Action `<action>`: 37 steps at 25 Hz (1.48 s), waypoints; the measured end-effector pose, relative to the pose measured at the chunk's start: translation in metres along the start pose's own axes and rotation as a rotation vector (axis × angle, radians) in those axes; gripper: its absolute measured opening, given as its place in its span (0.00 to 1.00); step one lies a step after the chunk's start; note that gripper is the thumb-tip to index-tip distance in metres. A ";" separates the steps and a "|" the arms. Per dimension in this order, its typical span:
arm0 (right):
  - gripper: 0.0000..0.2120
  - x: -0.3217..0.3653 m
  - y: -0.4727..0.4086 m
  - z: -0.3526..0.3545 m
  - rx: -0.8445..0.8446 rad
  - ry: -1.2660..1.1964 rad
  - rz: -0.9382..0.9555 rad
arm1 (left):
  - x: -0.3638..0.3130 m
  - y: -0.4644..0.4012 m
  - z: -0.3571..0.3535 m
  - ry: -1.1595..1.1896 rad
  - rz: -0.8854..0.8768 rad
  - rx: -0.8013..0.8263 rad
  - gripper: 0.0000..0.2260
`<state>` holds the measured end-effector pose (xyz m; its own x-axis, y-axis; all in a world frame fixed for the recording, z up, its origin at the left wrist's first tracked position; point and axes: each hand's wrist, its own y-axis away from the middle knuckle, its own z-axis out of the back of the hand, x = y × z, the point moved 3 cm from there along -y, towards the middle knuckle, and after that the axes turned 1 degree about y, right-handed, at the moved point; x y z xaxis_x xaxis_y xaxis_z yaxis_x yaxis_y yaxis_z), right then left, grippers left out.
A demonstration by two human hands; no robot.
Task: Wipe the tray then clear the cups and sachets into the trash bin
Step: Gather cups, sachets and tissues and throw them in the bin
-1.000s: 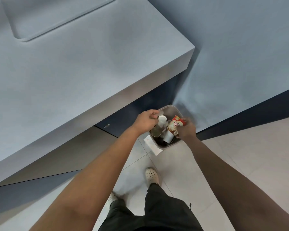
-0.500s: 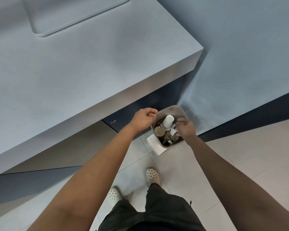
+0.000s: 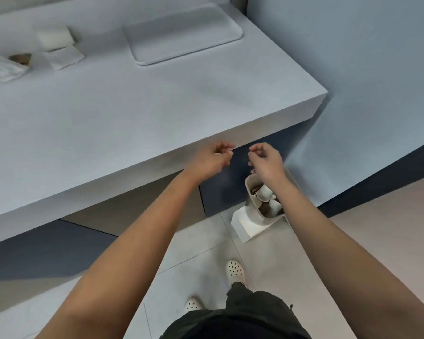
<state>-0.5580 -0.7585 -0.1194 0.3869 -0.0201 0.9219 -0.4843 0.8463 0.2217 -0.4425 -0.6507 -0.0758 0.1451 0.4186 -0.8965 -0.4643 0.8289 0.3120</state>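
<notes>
Your left hand (image 3: pixel 212 159) and right hand (image 3: pixel 264 161) hover empty, fingers loosely curled, above trash bin (image 3: pixel 251 201) holding cups (image 3: pixel 264 192); tray (image 3: pixel 184 33) bare on desk (image 3: pixel 108 113).

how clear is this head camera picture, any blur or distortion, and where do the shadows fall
Head view: soft and slightly smeared overall, with the folded cloths on the counter blurriest; wide-angle bending curves the counter's front edge; even light, no glare; deep shadow under the counter beside the trash bin; both empty hands fairly sharp.

Counter (image 3: pixel 157 113) front is bare; tray (image 3: pixel 184 33) sits at its back right corner, cloths (image 3: pixel 59 47) back left.
</notes>
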 end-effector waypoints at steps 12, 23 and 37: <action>0.06 0.135 0.090 -0.189 0.354 0.024 0.255 | 0.050 0.150 0.205 0.196 0.030 -0.475 0.12; 0.06 0.191 0.100 -0.349 0.591 0.116 0.353 | 0.121 0.205 0.345 0.343 0.111 -0.805 0.11; 0.05 0.266 0.015 -0.547 0.713 0.150 0.432 | 0.184 0.171 0.533 0.321 0.288 -1.047 0.12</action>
<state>-0.0330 -0.4605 -0.0442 0.1296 0.3417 0.9308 -0.9731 0.2242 0.0532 -0.0301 -0.2338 -0.0199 -0.2466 0.3044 -0.9201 -0.9690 -0.0649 0.2382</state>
